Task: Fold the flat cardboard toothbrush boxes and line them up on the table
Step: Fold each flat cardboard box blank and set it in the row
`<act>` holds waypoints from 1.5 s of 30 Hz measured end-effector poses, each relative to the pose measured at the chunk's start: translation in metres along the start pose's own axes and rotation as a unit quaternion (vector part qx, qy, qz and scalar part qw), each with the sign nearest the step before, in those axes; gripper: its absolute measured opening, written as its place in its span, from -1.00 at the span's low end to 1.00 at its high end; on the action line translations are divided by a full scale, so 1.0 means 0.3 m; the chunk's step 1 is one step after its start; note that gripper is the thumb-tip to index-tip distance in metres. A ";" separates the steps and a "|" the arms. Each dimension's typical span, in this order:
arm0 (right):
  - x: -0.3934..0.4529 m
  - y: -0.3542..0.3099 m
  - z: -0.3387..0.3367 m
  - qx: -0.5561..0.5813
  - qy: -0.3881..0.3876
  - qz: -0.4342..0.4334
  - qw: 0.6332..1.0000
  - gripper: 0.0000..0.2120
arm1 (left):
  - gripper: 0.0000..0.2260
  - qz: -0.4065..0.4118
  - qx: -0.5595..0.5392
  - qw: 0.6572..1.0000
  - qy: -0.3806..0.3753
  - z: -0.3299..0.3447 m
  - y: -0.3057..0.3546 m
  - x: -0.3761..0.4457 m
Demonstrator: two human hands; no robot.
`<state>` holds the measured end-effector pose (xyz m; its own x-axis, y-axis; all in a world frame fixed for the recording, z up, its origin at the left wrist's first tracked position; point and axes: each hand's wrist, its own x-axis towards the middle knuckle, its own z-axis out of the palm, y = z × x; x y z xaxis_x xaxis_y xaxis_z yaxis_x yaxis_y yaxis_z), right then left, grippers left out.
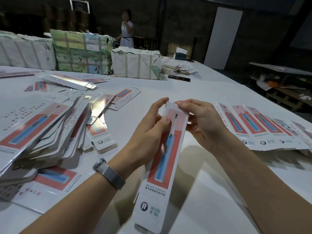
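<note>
Held lengthwise above the white table [194,92], a folded toothbrush box [166,159] is gripped near its far end by both hands, its near end hanging open toward the camera. Its left edge is clasped by the left hand [148,130], with the thumb pressed on the printed face, while the top flap is pinched by the fingertips of the right hand [202,122]. A mesh-strap wristband [109,173] is worn on the left wrist. A row of folded boxes [263,127] is lined up side by side to the right. A heap of flat boxes [42,125] is piled at the left. Wrapped bundles [135,63] are stacked along the far edge, and a person in white [127,31] is seen behind them.
</note>
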<state>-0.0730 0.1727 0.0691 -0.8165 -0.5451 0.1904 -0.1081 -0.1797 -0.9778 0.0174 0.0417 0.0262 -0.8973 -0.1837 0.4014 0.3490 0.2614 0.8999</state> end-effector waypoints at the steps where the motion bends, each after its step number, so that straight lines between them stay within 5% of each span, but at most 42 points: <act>1: 0.000 0.000 -0.001 0.000 -0.002 -0.001 1.000 -0.82 | -0.65 -0.002 -0.006 1.000 -0.002 -0.001 0.003 -0.002; 8: -0.005 -0.018 -0.024 -0.033 -0.049 -0.023 0.998 -0.78 | -0.57 -0.030 -0.078 0.996 -0.028 -0.014 0.029 -0.010; 13: -0.007 -0.020 -0.020 -0.061 -0.043 -0.033 0.997 -0.74 | -0.77 -0.026 -0.086 0.996 -0.006 -0.019 0.025 -0.010; 24: -0.007 -0.017 -0.016 -0.071 -0.064 -0.041 0.995 -0.71 | -0.86 -0.034 -0.092 0.995 -0.007 -0.019 0.021 -0.002; 32: 0.001 0.016 0.020 -0.122 0.037 -0.064 0.990 -0.76 | -0.82 -0.017 -0.062 0.990 0.122 -0.003 0.001 0.027; 34: -0.008 0.011 0.022 -0.226 0.020 -0.095 0.969 -0.74 | -0.78 -0.019 -0.083 0.984 0.157 -0.005 0.007 0.027; 38: -0.034 0.016 0.041 -0.493 -0.035 -0.123 0.861 -0.23 | -0.76 -0.062 -0.186 0.962 0.190 -0.015 0.029 0.031; 41: -0.045 0.009 0.044 -0.584 -0.017 -0.147 0.798 -0.19 | -0.82 -0.086 -0.235 0.957 0.149 -0.016 0.033 0.036; 45: -0.004 -0.061 -0.059 -0.619 0.077 -0.094 0.776 -0.25 | -0.70 -0.068 -0.174 0.975 0.121 -0.005 0.020 0.034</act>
<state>-0.0800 0.1912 0.0851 -0.7683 -0.4824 0.4208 -0.6171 0.7329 -0.2865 0.0106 0.0400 0.0359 -0.8660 -0.4235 0.2658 0.3403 -0.1097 0.9339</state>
